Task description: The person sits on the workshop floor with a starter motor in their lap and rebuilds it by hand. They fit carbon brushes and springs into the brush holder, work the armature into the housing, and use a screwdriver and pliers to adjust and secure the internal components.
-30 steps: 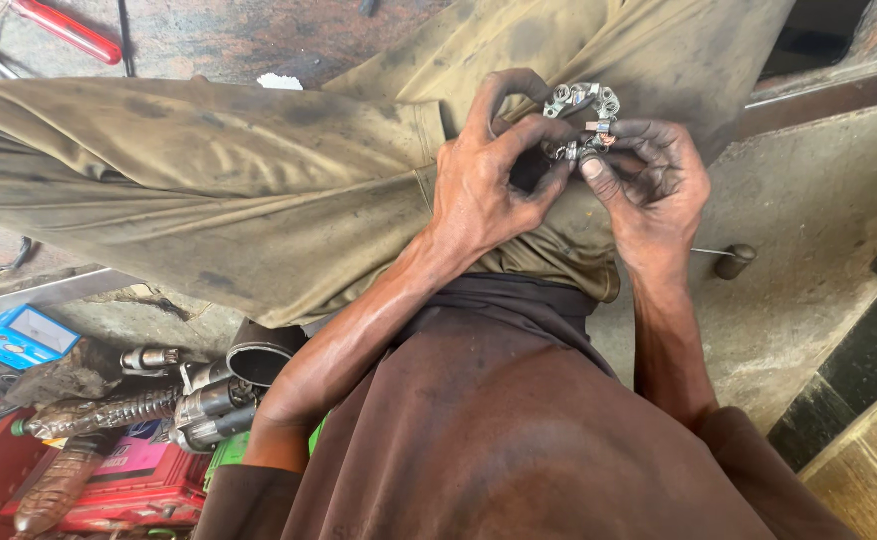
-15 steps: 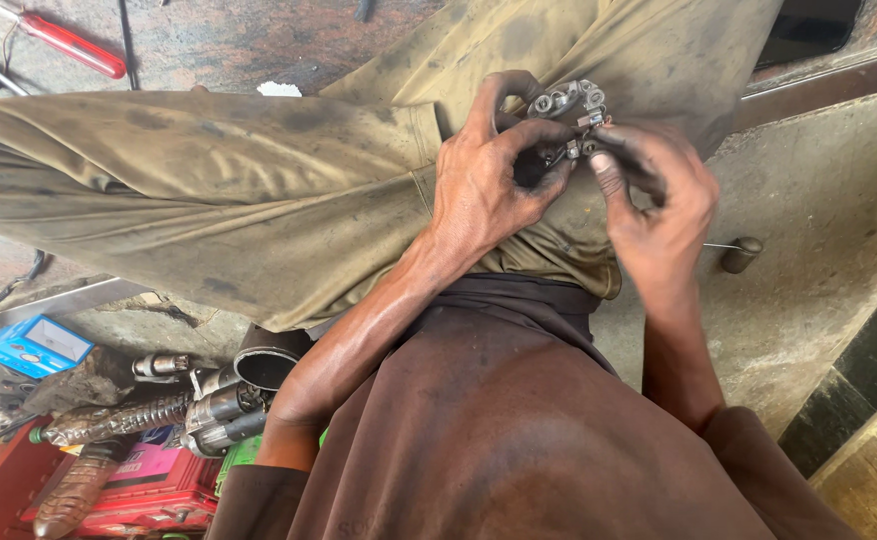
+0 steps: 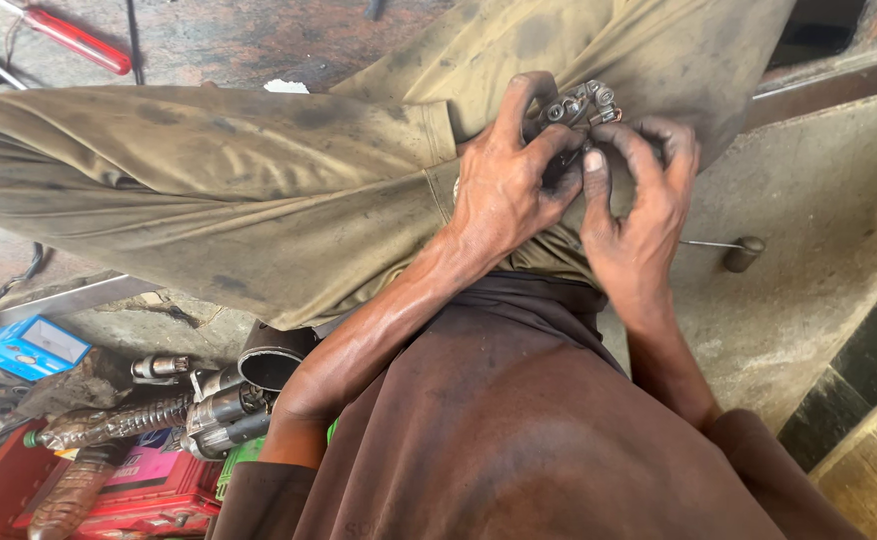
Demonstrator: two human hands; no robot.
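Observation:
A small grey metal part (image 3: pixel 581 103) with round lugs is held up over my lap, above my olive trousers (image 3: pixel 209 200). My left hand (image 3: pixel 504 190) wraps around its left side, thumb and fingers curled on it. My right hand (image 3: pixel 634 205) grips it from the right, with its fingertips pressed on the part's lower edge. Both hands are dark with grease. Most of the part is hidden behind my fingers.
A red-handled tool (image 3: pixel 74 40) lies on the floor at top left. At lower left are a blue box (image 3: pixel 29 347), cylindrical metal motor parts (image 3: pixel 224 405), a dark cup-shaped piece (image 3: pixel 274 360) and red cases (image 3: pixel 149 495). A small metal pin (image 3: pixel 734 250) rests on the concrete step at right.
Both hands have closed in tighter around the metal part, and my right fingers have shifted over its lower edge. The view has drifted slightly.

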